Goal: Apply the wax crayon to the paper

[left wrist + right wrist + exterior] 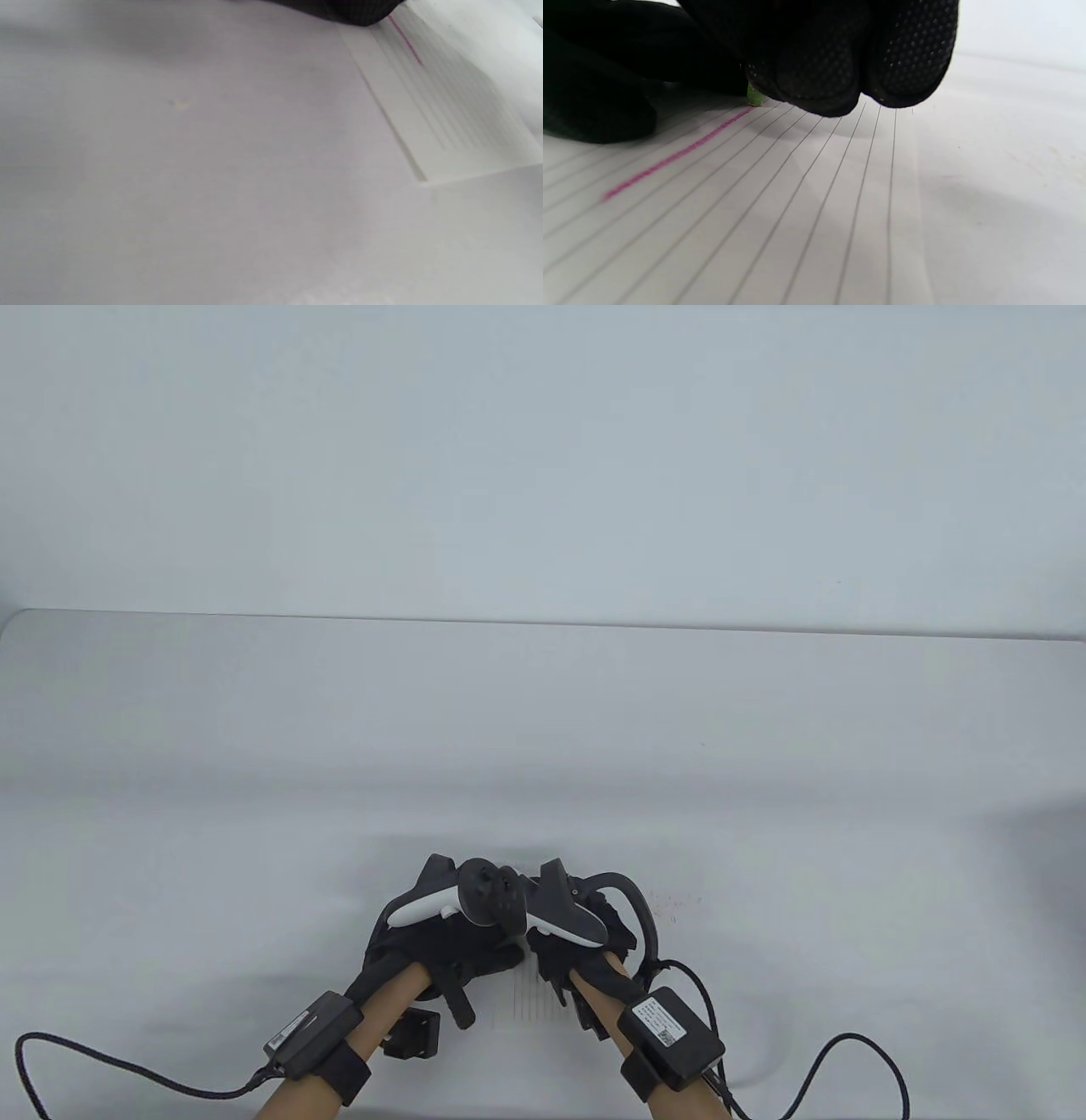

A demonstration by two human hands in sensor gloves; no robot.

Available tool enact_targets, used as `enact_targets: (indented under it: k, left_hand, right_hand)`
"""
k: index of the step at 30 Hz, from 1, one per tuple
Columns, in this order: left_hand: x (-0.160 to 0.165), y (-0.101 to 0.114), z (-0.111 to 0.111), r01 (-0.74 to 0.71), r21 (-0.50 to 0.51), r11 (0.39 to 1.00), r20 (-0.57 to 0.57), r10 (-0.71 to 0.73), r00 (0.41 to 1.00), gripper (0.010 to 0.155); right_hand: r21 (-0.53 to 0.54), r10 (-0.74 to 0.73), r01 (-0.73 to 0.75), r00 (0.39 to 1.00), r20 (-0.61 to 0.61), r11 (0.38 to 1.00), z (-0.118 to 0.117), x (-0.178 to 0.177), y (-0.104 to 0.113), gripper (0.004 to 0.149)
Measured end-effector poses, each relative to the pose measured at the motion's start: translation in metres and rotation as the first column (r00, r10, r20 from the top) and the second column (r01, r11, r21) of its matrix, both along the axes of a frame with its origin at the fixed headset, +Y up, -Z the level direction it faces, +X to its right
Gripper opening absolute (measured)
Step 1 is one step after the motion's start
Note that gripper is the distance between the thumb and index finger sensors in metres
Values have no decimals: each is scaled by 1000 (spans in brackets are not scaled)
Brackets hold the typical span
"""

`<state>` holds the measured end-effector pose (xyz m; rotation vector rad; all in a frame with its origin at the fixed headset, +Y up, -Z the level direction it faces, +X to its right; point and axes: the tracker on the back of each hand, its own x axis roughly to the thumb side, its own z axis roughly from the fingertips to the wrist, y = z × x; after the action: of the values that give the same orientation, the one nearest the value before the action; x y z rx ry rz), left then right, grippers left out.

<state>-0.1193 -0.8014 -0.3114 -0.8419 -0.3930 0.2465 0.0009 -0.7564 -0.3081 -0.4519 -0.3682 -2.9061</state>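
A sheet of lined white paper (534,997) lies on the table near the front edge, mostly under my hands; it also shows in the right wrist view (797,203) and the left wrist view (449,106). A pink crayon line (678,154) runs across it. My right hand (585,937) grips a crayon with a green tip (754,96) whose end touches the paper at the line's far end. My left hand (441,933) rests on the paper's left side, fingers spread flat; only a glove edge (352,10) shows in its wrist view.
A small black block (413,1035) lies on the table by my left forearm. Cables (102,1056) trail from both wrists along the front edge. The white table (543,729) stretches back to a wall.
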Motion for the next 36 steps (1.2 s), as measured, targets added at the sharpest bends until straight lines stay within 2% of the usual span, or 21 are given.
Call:
enact_targets:
  k: [6, 20, 29, 31, 32, 35, 36]
  left_hand:
    - [0, 0, -1, 20, -8, 1000, 4, -20, 1000, 70]
    - [1, 0, -1, 15, 1, 1000, 1, -15, 1000, 72]
    - [0, 0, -1, 9, -4, 1000, 2, -9, 1000, 72]
    - [2, 5, -1, 11, 23, 1000, 7, -11, 1000, 74]
    - [5, 9, 0, 19, 76, 997, 9, -20, 1000, 76]
    - [19, 16, 5, -78, 187, 979, 56, 69, 996, 75]
    - [24, 16, 5, -100, 190, 977, 59, 90, 994, 74]
  right_hand:
    - [8, 47, -46, 998, -29, 999, 0, 1, -1, 39]
    - [-22, 145, -144, 988, 55, 989, -9, 35, 1, 37]
    - [-17, 65, -64, 992, 104, 998, -8, 61, 0, 37]
    - [-12, 42, -41, 993, 109, 999, -6, 64, -1, 37]
    - [-7, 22, -21, 993, 112, 1000, -6, 66, -1, 37]
    - [-1, -21, 21, 993, 118, 1000, -4, 71, -3, 38]
    - [-1, -30, 31, 992, 120, 1000, -4, 72, -3, 38]
